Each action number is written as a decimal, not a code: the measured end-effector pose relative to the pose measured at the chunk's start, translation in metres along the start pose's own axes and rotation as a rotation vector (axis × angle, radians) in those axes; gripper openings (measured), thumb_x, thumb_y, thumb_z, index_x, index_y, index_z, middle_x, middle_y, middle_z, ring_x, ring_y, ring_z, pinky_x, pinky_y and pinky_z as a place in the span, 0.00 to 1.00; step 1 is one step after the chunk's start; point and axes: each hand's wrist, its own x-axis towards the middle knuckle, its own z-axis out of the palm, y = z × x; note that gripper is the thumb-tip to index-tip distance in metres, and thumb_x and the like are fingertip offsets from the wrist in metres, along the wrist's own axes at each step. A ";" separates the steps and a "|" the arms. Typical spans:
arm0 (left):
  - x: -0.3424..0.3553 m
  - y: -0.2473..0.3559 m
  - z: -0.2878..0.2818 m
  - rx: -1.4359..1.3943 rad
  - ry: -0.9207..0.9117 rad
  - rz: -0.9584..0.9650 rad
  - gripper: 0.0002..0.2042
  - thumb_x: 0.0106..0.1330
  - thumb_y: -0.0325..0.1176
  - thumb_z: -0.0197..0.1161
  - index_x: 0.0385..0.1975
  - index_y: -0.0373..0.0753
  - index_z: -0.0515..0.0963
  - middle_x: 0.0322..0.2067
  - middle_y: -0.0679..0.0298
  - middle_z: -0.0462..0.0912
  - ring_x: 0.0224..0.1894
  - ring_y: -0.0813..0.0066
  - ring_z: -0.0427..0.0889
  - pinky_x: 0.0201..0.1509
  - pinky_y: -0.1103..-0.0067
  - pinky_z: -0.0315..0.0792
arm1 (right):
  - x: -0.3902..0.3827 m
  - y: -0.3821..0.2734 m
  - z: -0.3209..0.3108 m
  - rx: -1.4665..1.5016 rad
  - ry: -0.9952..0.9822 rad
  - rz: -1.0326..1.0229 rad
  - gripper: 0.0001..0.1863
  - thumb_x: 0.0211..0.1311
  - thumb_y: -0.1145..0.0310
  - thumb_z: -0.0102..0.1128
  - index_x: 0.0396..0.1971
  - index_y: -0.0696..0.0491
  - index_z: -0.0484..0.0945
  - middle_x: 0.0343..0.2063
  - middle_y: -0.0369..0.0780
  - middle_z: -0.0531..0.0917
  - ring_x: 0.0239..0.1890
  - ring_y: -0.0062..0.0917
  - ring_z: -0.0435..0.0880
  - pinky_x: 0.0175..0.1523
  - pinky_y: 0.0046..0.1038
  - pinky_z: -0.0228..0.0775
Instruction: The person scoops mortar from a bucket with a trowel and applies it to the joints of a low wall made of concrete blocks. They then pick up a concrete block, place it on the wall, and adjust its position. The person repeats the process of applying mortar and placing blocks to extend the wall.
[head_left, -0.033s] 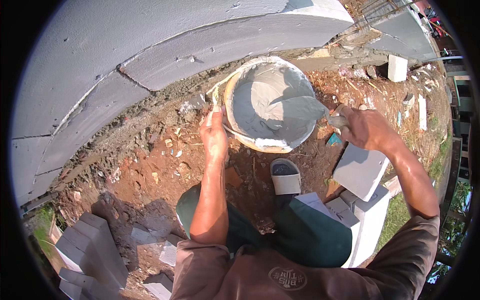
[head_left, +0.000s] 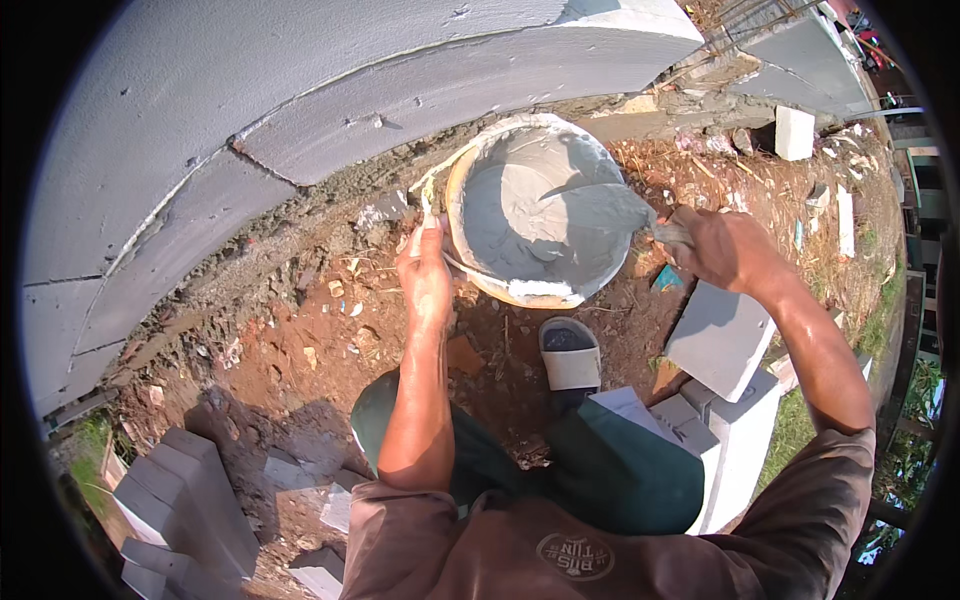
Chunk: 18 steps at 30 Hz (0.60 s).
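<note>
A round bucket (head_left: 458, 190) with a pale yellow outside and a mortar-crusted rim stands on the dirt in front of me. Wet grey mortar (head_left: 515, 195) fills its lower part. My left hand (head_left: 424, 275) is closed on the bucket's handle (head_left: 430, 190) at the left side. At the right rim, my right hand (head_left: 728, 248) grips the mortar-smeared handle of a trowel (head_left: 605, 210). The trowel's blade is coated in mortar and reaches over the rim into the bucket, its tip in or against the mix.
A grey block wall (head_left: 400, 95) curves along the far left, with rough mortar at its foot. Cut blocks (head_left: 720, 340) are stacked by my right knee, more blocks (head_left: 190, 500) at lower left. A sandal (head_left: 572, 370) on my foot is just below the bucket. Rubble litters the soil.
My right hand and the trowel handle have shifted very slightly up and to the left. My left hand keeps its hold on the bucket handle.
</note>
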 end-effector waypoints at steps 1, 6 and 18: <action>0.001 -0.006 -0.003 0.075 -0.037 0.035 0.20 0.70 0.46 0.48 0.41 0.34 0.78 0.24 0.67 0.78 0.19 0.85 0.71 0.18 0.86 0.63 | 0.010 0.006 0.005 0.007 0.000 0.039 0.18 0.60 0.58 0.51 0.42 0.58 0.71 0.30 0.49 0.81 0.32 0.41 0.83 0.40 0.40 0.74; -0.008 -0.006 0.018 0.044 -0.117 0.098 0.19 0.70 0.45 0.49 0.43 0.34 0.78 0.22 0.71 0.75 0.20 0.88 0.67 0.20 0.87 0.60 | 0.070 -0.015 0.088 -0.084 0.196 -0.057 0.20 0.62 0.54 0.49 0.44 0.55 0.71 0.31 0.47 0.80 0.31 0.40 0.82 0.36 0.40 0.74; -0.013 0.005 0.019 0.275 -0.196 0.041 0.19 0.71 0.43 0.48 0.44 0.32 0.76 0.28 0.71 0.75 0.27 0.87 0.68 0.28 0.86 0.64 | 0.038 0.024 0.067 0.081 0.312 0.000 0.18 0.58 0.56 0.54 0.39 0.56 0.72 0.29 0.47 0.80 0.30 0.40 0.82 0.36 0.38 0.73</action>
